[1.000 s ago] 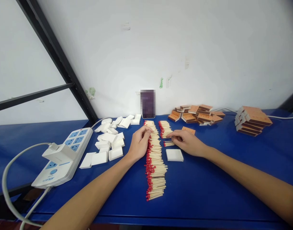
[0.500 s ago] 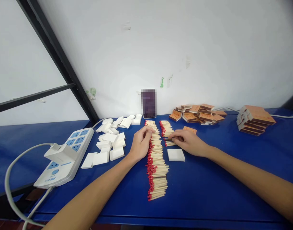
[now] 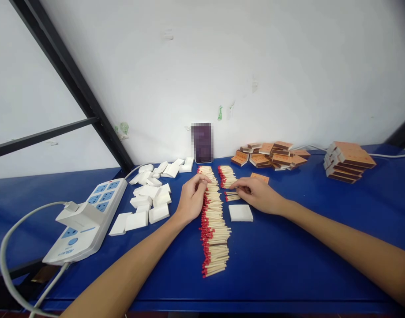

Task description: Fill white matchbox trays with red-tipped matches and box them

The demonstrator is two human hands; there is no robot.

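Note:
My left hand (image 3: 192, 197) rests with curled fingers against the long row of matches (image 3: 215, 221). Its fingertips touch the row near the far end; whether they pinch anything is hidden. To the right lies a shorter row of matches (image 3: 226, 176), red heads to the left. A small group of matches (image 3: 231, 195) sits apart, just below that row. My right hand (image 3: 259, 194) is closed at this group, thumb and fingers on the bare wooden ends. Directly below it lies one white matchbox tray (image 3: 241, 213). An orange matchbox cover (image 3: 260, 177) lies behind the right hand.
White trays (image 3: 148, 198) lie scattered at left beside a power strip (image 3: 86, 221) with a plugged-in charger and cables. A phone (image 3: 202, 143) leans on the wall. Orange matchboxes lie in a loose heap (image 3: 271, 155); others form a stack (image 3: 348, 162) at right.
A small group of matches has come away from the near end of the short row, leaving a gap. My left hand stays on the long row. The view has shifted slightly.

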